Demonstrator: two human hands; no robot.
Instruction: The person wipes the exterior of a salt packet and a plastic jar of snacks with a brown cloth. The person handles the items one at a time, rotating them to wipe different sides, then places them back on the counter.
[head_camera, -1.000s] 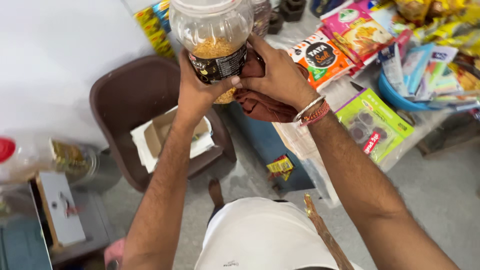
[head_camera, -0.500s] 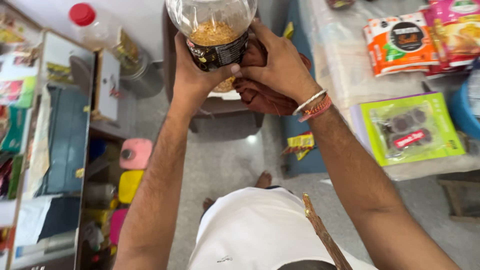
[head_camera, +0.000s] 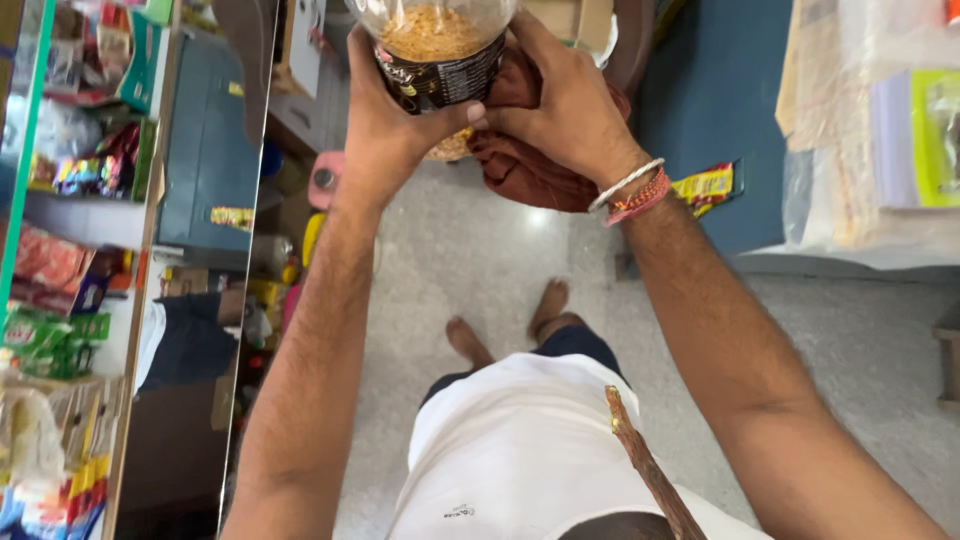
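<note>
The left hand wraps the clear plastic jar of yellow snack, its grip pressed around the jar's dark label. The right hand presses a maroon cloth against the jar's side. Wiping goes best with the jar held steady and upright.

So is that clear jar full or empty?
Partly full: yellow-orange snack mix shows through the clear jar, filling only part of it. Its top is out of view.
</note>
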